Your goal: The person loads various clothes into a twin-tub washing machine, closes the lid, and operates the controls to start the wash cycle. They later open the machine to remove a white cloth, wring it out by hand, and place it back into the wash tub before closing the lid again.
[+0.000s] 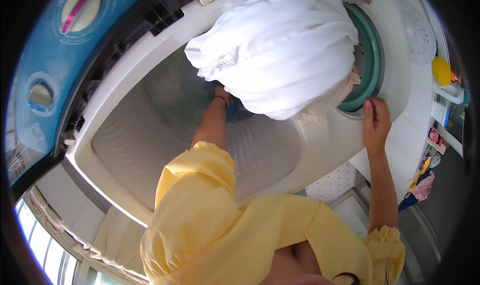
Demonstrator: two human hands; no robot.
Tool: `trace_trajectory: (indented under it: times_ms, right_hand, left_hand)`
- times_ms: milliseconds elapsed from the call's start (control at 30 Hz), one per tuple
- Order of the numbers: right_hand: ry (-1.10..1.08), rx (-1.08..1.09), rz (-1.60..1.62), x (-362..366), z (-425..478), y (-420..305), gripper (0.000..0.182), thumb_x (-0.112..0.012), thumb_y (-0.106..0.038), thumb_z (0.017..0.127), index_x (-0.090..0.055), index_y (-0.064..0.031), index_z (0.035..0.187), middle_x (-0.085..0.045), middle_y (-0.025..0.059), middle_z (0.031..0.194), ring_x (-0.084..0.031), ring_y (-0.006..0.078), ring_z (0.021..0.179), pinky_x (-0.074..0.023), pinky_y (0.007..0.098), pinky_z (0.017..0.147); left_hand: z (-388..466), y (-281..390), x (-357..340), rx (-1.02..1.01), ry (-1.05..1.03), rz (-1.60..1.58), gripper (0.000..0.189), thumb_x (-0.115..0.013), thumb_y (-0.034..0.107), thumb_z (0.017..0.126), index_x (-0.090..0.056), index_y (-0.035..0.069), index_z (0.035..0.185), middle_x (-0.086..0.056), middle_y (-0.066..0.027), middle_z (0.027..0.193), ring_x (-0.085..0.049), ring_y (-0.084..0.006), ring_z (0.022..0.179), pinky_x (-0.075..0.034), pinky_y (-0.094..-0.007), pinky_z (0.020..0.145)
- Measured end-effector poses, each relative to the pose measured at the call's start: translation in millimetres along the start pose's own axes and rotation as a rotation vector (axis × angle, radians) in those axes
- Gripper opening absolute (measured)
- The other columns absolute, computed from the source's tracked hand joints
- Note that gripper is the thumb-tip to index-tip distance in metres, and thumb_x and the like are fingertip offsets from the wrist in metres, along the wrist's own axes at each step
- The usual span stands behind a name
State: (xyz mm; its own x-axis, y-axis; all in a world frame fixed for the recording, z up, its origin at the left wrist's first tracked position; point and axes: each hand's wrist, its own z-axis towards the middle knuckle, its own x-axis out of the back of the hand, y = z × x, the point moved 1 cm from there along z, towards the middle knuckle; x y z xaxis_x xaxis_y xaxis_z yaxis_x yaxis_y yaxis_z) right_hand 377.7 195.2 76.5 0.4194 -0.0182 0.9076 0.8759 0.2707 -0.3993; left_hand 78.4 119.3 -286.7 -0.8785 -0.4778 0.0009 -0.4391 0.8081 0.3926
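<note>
My left hand reaches down into the wash tub of a twin-tub washing machine. Its fingers are mostly hidden by a large bundle of white cloth, so its grip is not visible. Something blue shows just beside that hand, low in the tub. Cloudy water stands at the tub's far side. The white bundle spans the far rim and partly covers the green ring of the spin tub. Near that ring, my right hand rests at the machine's edge, fingers loosely bent and holding nothing visible.
The blue control panel with a pink-marked knob lies along the left. At right, a clear round plastic lid, a yellow object and a white bottle stand by white tiles. Coloured cloths lie below them.
</note>
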Motion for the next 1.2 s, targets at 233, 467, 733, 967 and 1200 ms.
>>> trace_trajectory:
  times_ms: [233, 467, 733, 967, 1200]
  right_hand:
    - [0.121, 0.045, 0.038, 2.0, -5.0, 5.3, 0.017, -0.061, -0.016, 0.082, -0.057, -0.0013, 0.074, -0.056, 0.0083, 0.073, -0.051, 0.0243, 0.067, -0.041, 0.0331, 0.063]
    - [0.214, 0.145, 0.048, 7.5, -2.3, 8.1, 0.024, -0.062, -0.022, 0.081, -0.056, -0.0036, 0.067, -0.055, 0.0073, 0.066, -0.052, 0.0261, 0.064, -0.0408, 0.0363, 0.063]
    - [0.158, 0.252, 0.184, 8.5, 0.1, 14.1, 0.023, -0.061, -0.022, 0.08, -0.055, -0.0058, 0.066, -0.055, 0.007, 0.067, -0.052, 0.0272, 0.066, -0.0388, 0.0376, 0.067]
    - [0.06, 0.202, 0.698, 10.3, 7.2, 23.8, 0.017, -0.063, -0.019, 0.08, -0.056, -0.0037, 0.079, -0.057, 0.0098, 0.076, -0.055, 0.0284, 0.068, -0.0414, 0.0361, 0.071]
    - [-0.397, 0.062, 1.005, 31.1, 50.5, 17.2, 0.093, -0.075, -0.025, 0.069, -0.013, -0.0078, 0.137, -0.022, 0.0159, 0.132, -0.037, 0.031, 0.114, -0.0394, 0.0426, 0.087]
  left_hand:
    - [-156.2, 36.9, 57.8, -0.134, 0.023, 0.161, 0.031, -0.064, 0.015, 0.066, -0.058, 0.007, 0.095, -0.054, -0.003, 0.072, -0.044, -0.0123, 0.055, -0.029, -0.0275, 0.044]
    - [-322.3, 92.0, 87.4, -0.527, 0.113, -0.213, 0.034, -0.055, -0.004, 0.064, -0.055, -0.005, 0.098, -0.058, -0.0071, 0.08, -0.056, -0.0177, 0.07, -0.048, -0.029, 0.069]
    - [-497.4, 164.4, 48.5, -1.103, 0.203, -0.213, 0.039, -0.05, 0.0, 0.063, -0.054, -0.003, 0.102, -0.061, -0.0109, 0.091, -0.059, -0.0216, 0.081, -0.048, -0.0311, 0.08]
    - [-502.5, 227.3, -87.9, -1.25, 0.336, 0.048, 0.04, -0.063, 0.001, 0.066, -0.053, -0.004, 0.105, -0.061, -0.0102, 0.083, -0.06, -0.0178, 0.07, -0.049, -0.0258, 0.068]
    - [-382.9, 212.7, -217.8, -1.418, 0.832, 1.047, 0.054, -0.066, 0.022, 0.061, -0.052, 0.013, 0.112, -0.05, -0.0154, 0.089, -0.057, -0.0311, 0.079, -0.05, -0.0387, 0.06]
